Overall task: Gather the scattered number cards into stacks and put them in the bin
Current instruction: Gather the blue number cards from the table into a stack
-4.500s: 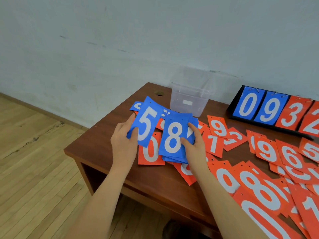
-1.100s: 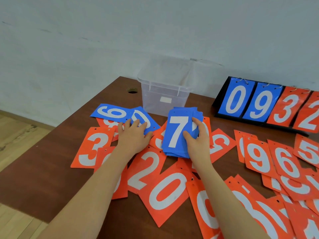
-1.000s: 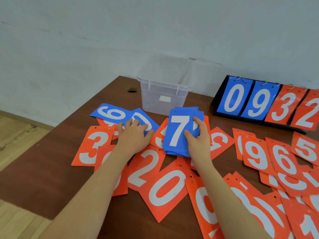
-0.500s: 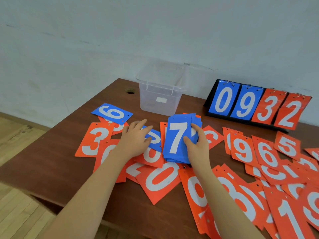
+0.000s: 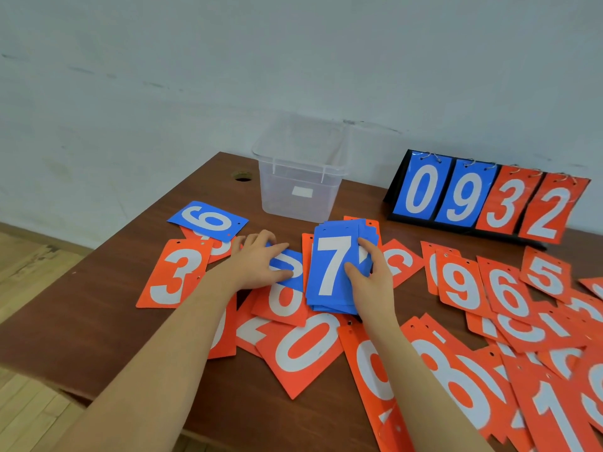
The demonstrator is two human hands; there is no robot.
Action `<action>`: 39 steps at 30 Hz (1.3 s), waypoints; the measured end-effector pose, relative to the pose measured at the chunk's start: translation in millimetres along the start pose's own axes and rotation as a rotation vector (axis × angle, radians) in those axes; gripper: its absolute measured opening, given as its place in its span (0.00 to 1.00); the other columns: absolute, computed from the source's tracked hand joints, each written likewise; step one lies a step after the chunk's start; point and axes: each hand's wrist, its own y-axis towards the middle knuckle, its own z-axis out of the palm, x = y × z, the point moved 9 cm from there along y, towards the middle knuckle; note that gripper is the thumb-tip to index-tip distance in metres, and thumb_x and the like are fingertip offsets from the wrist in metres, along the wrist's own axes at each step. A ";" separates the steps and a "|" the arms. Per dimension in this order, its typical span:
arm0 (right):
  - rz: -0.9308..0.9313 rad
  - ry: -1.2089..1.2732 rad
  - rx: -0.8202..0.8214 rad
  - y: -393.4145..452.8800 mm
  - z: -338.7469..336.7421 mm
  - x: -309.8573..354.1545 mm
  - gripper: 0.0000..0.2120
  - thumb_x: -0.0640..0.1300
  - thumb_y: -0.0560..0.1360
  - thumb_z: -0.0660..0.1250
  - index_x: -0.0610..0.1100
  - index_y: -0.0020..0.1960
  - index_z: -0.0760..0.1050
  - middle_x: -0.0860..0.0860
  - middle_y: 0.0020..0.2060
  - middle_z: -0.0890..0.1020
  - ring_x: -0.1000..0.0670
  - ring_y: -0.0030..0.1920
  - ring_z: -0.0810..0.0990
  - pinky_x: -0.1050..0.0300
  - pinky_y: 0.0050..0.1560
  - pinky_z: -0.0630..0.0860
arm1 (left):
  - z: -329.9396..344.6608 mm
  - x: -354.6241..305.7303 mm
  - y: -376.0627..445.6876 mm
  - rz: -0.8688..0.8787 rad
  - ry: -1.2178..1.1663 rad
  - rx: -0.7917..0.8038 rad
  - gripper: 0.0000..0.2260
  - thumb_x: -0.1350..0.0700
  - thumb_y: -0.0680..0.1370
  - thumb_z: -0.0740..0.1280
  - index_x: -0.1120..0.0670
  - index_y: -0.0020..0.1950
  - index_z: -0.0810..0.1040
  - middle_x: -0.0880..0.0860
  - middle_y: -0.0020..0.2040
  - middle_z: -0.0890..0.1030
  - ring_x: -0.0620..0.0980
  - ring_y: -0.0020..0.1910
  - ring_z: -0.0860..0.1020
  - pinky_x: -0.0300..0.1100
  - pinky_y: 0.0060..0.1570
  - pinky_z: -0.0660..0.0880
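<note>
My right hand (image 5: 372, 278) grips a stack of blue number cards (image 5: 329, 272) with a white 7 on top, held just above the table. Left of it, my left hand (image 5: 257, 262) pinches a single blue card (image 5: 288, 261) between thumb and fingers, its edge close to the stack. Another blue card showing a 6 (image 5: 208, 220) lies flat further left. Several orange number cards (image 5: 303, 350) lie scattered across the wooden table (image 5: 98, 314). The clear plastic bin (image 5: 301, 177) stands behind the stack, and I see nothing inside it.
A black flip scoreboard (image 5: 489, 200) showing 0 9 3 2 stands at the back right. A round cable hole (image 5: 243, 177) sits left of the bin. The table's left and front edges drop to a wood floor (image 5: 23, 275). Orange cards crowd the right side.
My left hand has drawn a blue card rightward off the orange cards toward the stack. The right hand keeps the 7-topped stack nearly still. The camera view shifted slightly.
</note>
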 end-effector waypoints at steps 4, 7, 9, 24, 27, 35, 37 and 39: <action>0.007 -0.012 0.009 2.2 1.3 -1.0 0.20 0.40 0.78 0.62 0.49 0.69 0.66 0.58 0.56 0.67 0.64 0.43 0.73 0.75 0.29 0.72 | -1.5 1.3 -2.9 -0.009 -0.097 -0.117 0.26 0.37 0.74 0.62 0.43 0.69 0.65 0.49 0.68 0.61 0.50 0.70 0.59 0.50 0.70 0.49; 0.014 -0.013 0.012 2.4 1.8 -2.1 0.20 0.40 0.78 0.62 0.50 0.69 0.66 0.58 0.55 0.67 0.64 0.42 0.73 0.74 0.29 0.72 | -2.3 3.2 -0.6 -0.017 -0.131 -0.111 0.24 0.37 0.72 0.63 0.44 0.65 0.66 0.49 0.68 0.63 0.49 0.69 0.61 0.52 0.70 0.51; 0.022 -0.011 0.007 2.9 1.5 -3.8 0.20 0.41 0.78 0.63 0.50 0.69 0.66 0.59 0.55 0.67 0.64 0.42 0.73 0.73 0.29 0.73 | -4.2 4.7 1.3 -0.031 -0.134 -0.098 0.25 0.36 0.72 0.64 0.45 0.64 0.67 0.49 0.67 0.64 0.50 0.68 0.62 0.53 0.69 0.54; 0.009 -0.001 -0.007 2.3 2.2 -0.9 0.20 0.39 0.78 0.62 0.49 0.69 0.66 0.57 0.56 0.67 0.64 0.43 0.73 0.74 0.28 0.72 | -10.0 23.8 -11.0 -0.282 -0.129 -0.235 0.30 0.32 0.65 0.68 0.51 0.57 0.69 0.53 0.59 0.68 0.53 0.61 0.66 0.49 0.60 0.63; 0.011 -0.002 -0.011 0.4 2.1 -0.2 0.20 0.39 0.78 0.62 0.49 0.69 0.66 0.57 0.56 0.67 0.63 0.43 0.73 0.74 0.27 0.72 | -19.3 22.6 -19.9 -0.267 -0.227 -0.331 0.27 0.37 0.67 0.70 0.52 0.55 0.66 0.51 0.55 0.71 0.52 0.56 0.70 0.47 0.56 0.66; -0.023 0.047 -0.026 -10.1 2.9 10.1 0.19 0.39 0.79 0.62 0.50 0.68 0.65 0.55 0.60 0.69 0.61 0.47 0.74 0.69 0.33 0.75 | -64.3 18.8 -59.0 -0.109 -0.660 -0.643 0.10 0.60 0.76 0.65 0.56 0.57 0.74 0.54 0.56 0.73 0.48 0.53 0.72 0.35 0.51 0.66; -0.043 0.079 -0.036 -14.5 2.5 14.5 0.19 0.39 0.78 0.62 0.49 0.68 0.66 0.55 0.60 0.70 0.60 0.48 0.75 0.67 0.37 0.75 | -80.4 17.5 -69.6 -0.114 -0.754 -0.713 0.11 0.60 0.76 0.65 0.54 0.58 0.74 0.50 0.56 0.72 0.43 0.51 0.70 0.32 0.49 0.66; -0.059 0.133 -0.031 -19.5 3.4 21.7 0.18 0.39 0.79 0.62 0.49 0.67 0.66 0.58 0.57 0.71 0.63 0.47 0.76 0.68 0.35 0.76 | -89.5 13.6 -75.1 -0.128 -0.862 -0.724 0.12 0.59 0.76 0.66 0.52 0.59 0.75 0.48 0.56 0.72 0.42 0.50 0.70 0.28 0.45 0.67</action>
